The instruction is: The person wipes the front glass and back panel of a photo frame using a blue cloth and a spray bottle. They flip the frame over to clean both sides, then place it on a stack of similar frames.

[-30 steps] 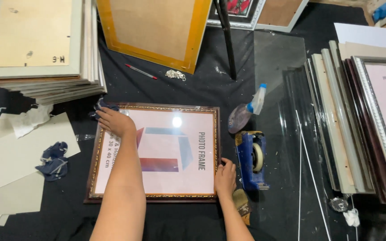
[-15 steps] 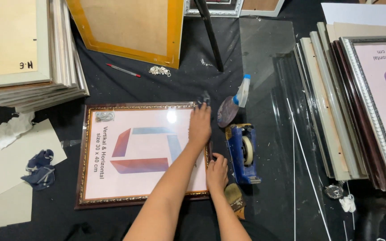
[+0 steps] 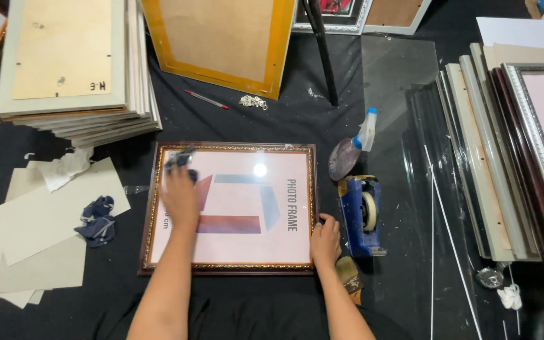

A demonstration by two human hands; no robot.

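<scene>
A dark brown picture frame (image 3: 313,189) with a gold inner trim lies flat on the black cloth, glass up, holding a pink printed sheet. My left hand (image 3: 180,195) presses a dark blue cloth (image 3: 181,160) on the glass near the frame's upper left corner. My right hand (image 3: 325,241) rests on the frame's right edge near its lower corner, fingers curled over the moulding.
A blue tape dispenser (image 3: 363,217) and a lying spray bottle (image 3: 351,151) sit right of the frame, a brush (image 3: 349,275) below. Stacked frames (image 3: 77,69) stand upper left, more frames (image 3: 517,157) right, glass sheets (image 3: 410,94) between. Paper sheets (image 3: 45,220) and a crumpled blue rag (image 3: 97,217) lie left.
My left hand swept the cloth across the glass: from the upper left to the right edge, then back to the upper left. My right hand stayed on the right edge.
</scene>
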